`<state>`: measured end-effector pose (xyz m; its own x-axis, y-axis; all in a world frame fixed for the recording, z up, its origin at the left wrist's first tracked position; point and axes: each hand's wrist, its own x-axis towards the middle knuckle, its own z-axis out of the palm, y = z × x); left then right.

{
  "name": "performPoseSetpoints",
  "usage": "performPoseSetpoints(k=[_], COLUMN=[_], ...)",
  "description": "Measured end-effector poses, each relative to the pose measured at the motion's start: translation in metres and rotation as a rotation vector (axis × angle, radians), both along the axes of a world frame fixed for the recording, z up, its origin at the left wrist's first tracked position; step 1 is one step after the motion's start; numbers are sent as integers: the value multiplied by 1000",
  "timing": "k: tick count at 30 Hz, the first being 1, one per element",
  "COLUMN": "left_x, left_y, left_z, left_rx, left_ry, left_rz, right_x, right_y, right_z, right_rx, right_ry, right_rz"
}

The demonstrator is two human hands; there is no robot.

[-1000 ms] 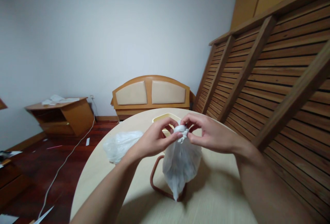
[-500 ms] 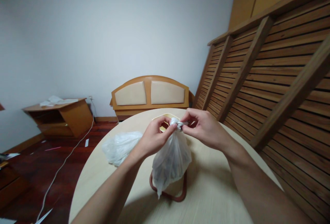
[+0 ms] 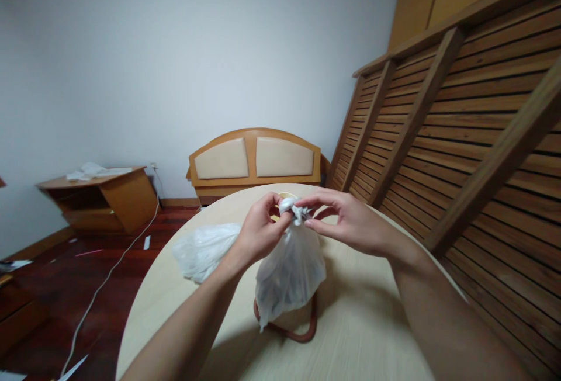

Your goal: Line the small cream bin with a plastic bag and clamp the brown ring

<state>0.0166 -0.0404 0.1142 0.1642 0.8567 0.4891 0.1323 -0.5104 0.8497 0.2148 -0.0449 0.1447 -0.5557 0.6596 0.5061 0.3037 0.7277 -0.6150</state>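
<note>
A white plastic bag [image 3: 289, 273] with dark contents hangs above a round beige table [image 3: 377, 334], its top twisted into a knot [image 3: 294, 210]. My left hand [image 3: 258, 232] is closed, pinching the left side of the knot. My right hand [image 3: 350, 223] pinches the knot's right side with thumb and fingertips. Below the bag lies a reddish-brown ring-shaped frame [image 3: 302, 328] on the tabletop. The bag hides most of a pale yellow container behind the hands.
A second crumpled clear plastic bag [image 3: 201, 249] lies on the table to the left. A wooden headboard [image 3: 256, 162] leans on the far wall, a slatted bed frame [image 3: 460, 130] stands at right, a low cabinet [image 3: 100, 197] and a cable [image 3: 109, 276] are on the floor at left.
The bag has been shifted slightly left and lifted a little. Both hands have kept working at the knot, the right fingers now spread a bit more.
</note>
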Motion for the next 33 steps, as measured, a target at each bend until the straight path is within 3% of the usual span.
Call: performPoseSetpoints(k=[5, 11, 16, 21, 28, 33], left_x=[3, 4, 2, 2, 1, 0], left_y=[0, 1, 4, 3, 6, 7], left_z=[2, 4, 5, 6, 4, 0], left_rx=[-70, -127, -79, -39, -39, -112], left_ry=[-87, -184, -292, -328, -279, -70], left_rz=[-91, -103, -84, -132, -86, -120], right_x=[-2, 9, 15, 10, 3, 0], right_y=[2, -2, -6, -4, 5, 17], right_z=[-2, 4, 8, 4, -10, -13], right_rx=[55, 98, 20, 89, 20, -69], right_ry=[37, -2, -122, -22, -102, 121], right_rz=[-67, -175, -163, -217, -56, -180])
